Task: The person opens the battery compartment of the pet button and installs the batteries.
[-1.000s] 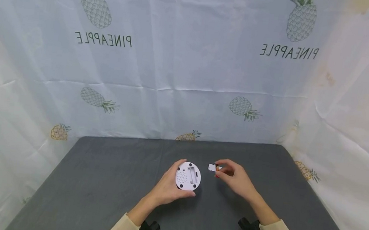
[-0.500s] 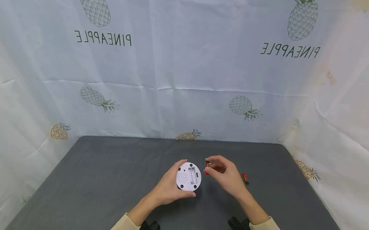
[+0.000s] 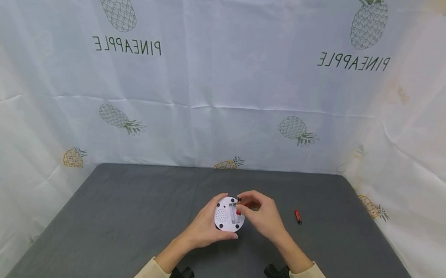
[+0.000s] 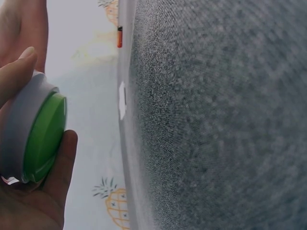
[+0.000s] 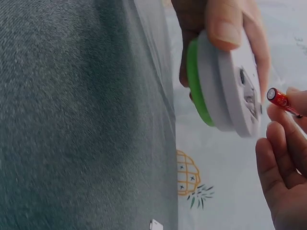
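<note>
My left hand grips a round white device by its edge, its underside with a battery slot facing up. A green part shows on its other side in the left wrist view. Thumb and fingers of my right hand pinch a red and black battery just over the slot. In the right wrist view the pinched battery is apart from the device. A second battery lies on the table to the right of my right hand.
A dark grey cloth covers the table. Behind it and at both sides hangs a white curtain with pineapple prints. A small white piece lies on the table in the left wrist view.
My right hand has moved left with the battery, from beside the device to over its slot. The second battery and a white piece, earlier at the right hand, are now apart from it or hidden.
</note>
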### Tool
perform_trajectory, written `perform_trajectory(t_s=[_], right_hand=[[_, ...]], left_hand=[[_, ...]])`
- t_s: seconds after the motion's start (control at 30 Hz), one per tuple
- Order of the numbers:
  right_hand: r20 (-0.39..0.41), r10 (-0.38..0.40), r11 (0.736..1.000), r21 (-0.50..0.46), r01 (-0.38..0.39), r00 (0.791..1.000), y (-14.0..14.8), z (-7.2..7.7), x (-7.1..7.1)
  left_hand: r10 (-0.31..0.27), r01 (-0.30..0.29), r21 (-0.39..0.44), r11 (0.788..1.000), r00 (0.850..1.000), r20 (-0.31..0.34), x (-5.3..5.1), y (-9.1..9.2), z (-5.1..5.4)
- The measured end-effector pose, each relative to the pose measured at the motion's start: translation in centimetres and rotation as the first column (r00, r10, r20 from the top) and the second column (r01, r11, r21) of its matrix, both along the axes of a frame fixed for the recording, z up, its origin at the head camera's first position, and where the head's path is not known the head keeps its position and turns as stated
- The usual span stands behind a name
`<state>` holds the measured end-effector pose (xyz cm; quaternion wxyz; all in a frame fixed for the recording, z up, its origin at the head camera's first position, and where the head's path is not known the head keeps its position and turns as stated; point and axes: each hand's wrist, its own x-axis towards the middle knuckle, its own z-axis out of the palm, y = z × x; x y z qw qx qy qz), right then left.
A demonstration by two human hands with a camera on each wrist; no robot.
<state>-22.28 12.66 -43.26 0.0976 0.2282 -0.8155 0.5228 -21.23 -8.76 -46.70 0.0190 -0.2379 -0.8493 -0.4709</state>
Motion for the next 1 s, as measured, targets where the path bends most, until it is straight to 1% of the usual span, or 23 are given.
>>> perform_trajectory(t_s=[0.17,0.27,0.37,0.47,0.57,0.7,0.83,0.9,1.0], right_hand=[[-0.050,-0.022,0.999,0.041,0.024,0.999,-0.9,-0.1,0.4],[-0.089,-0.055,0.995,0.079,0.062,0.994,-1.4,-0.1,0.6],[-0.145,-0.081,0.987,0.128,0.100,0.986,-1.7,-0.2,0.7],[-0.204,-0.066,0.980,0.170,0.102,0.977,-1.8,-0.2,0.8],[-0.234,-0.028,0.974,0.211,0.079,0.972,-1.6,-0.1,0.7],[-0.222,-0.008,0.970,0.234,0.062,0.975,-1.3,0.0,0.4],[-0.199,-0.008,0.974,0.221,0.053,0.980,-1.1,0.0,0.1],[-0.172,-0.009,0.980,0.194,0.043,0.985,-1.2,-0.2,-0.1],[-0.110,-0.019,0.991,0.133,0.034,0.994,-1.2,-0.4,-0.2]], left_hand=[[0.000,0.000,0.000,1.000,1.000,0.002,0.1,0.1,0.0],[-0.002,0.002,0.004,1.000,1.000,0.001,0.0,0.1,0.0],[-0.006,0.007,0.006,1.000,1.000,-0.005,0.0,0.1,0.1],[-0.006,0.006,0.006,1.000,1.000,-0.013,-0.1,-0.1,0.2],[-0.004,0.004,0.004,1.000,1.000,-0.018,-0.1,-0.2,0.2],[-0.008,0.008,0.001,1.000,1.000,-0.025,-0.1,-0.2,0.2],[-0.022,0.022,-0.011,1.000,0.999,-0.033,0.0,-0.1,0.2],[-0.028,0.028,-0.018,0.999,0.999,-0.037,0.1,0.0,0.2],[-0.032,0.032,-0.018,0.999,0.999,-0.037,0.2,0.1,0.2]])
